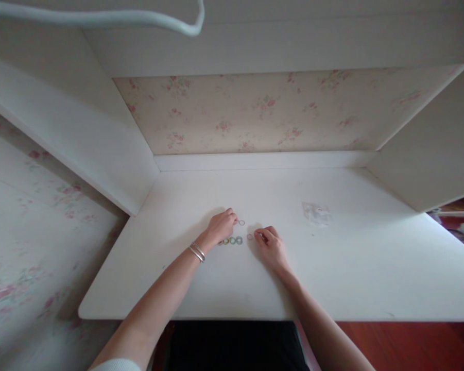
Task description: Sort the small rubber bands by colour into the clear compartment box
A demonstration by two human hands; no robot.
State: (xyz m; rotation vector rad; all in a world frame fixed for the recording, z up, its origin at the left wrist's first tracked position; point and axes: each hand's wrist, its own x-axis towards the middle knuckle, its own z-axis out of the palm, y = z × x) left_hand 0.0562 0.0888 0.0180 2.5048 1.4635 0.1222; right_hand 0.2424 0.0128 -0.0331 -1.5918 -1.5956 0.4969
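My left hand [224, 225], with two silver bangles [196, 251] at the wrist, rests on the white desk. Its fingers are pinched together beside a thin pinkish ring [241, 224]. What they hold, if anything, is too small to name. Just below this hand lies a row of several small rings in green, yellowish and grey tones, with a grey ring [239, 243] at its right end; the wrist partly covers the left end. My right hand [271, 246] is curled with fingertips closed, next to a second thin pinkish ring [249, 239]. Its fingers hide whatever might be between them.
A crumpled clear plastic bag [316, 214] lies on the desk [355, 268] to the right. White side panels [73, 113] and a back wall with flowered paper [255, 113] enclose the desk. A white cable or rod [100, 18] hangs across the upper left.
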